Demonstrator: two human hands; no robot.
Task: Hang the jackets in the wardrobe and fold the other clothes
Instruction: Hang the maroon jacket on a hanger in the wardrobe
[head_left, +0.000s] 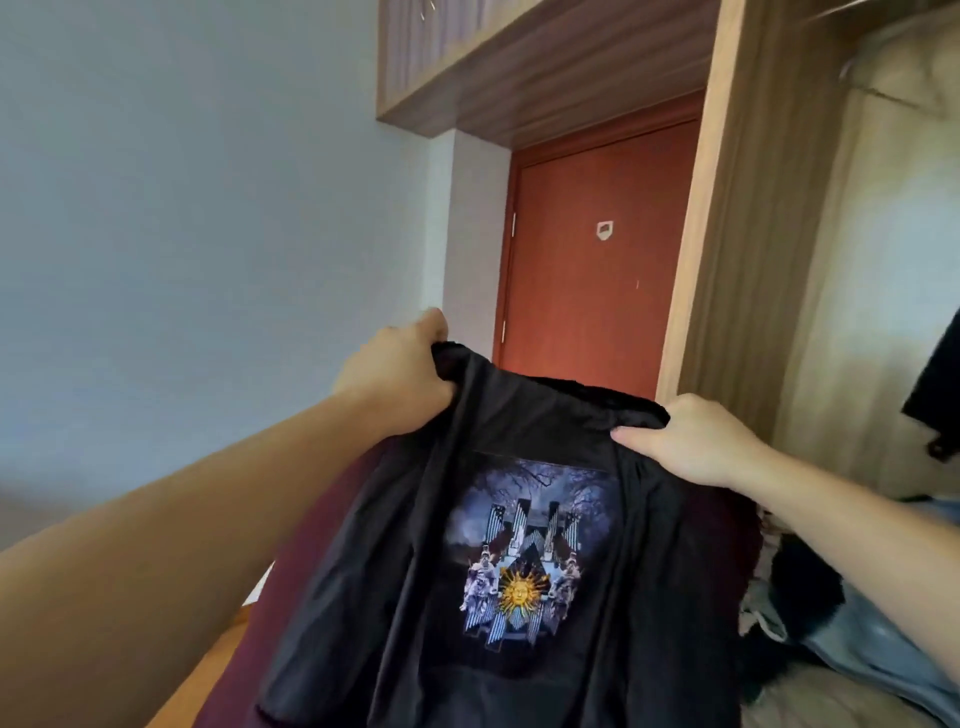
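A black T-shirt (405, 597) with a blue printed picture and a golden sun hangs in front of me, held up by its top edge. My left hand (400, 369) grips the top left corner, fingers curled over the fabric. My right hand (691, 436) pinches the top right corner, thumb lying along the hem. The shirt's lower part runs out of the frame's bottom. The wardrobe (753, 260) with its wooden frame stands open on the right, and a dark garment (935, 384) hangs at its right edge.
A red-brown door (597, 249) is straight ahead under a wooden overhead cabinet (519, 67). A maroon cloth (311, 545) lies behind the shirt. A pile of clothes, with light blue denim (852, 644), lies at the lower right. The pale wall (182, 208) fills the left.
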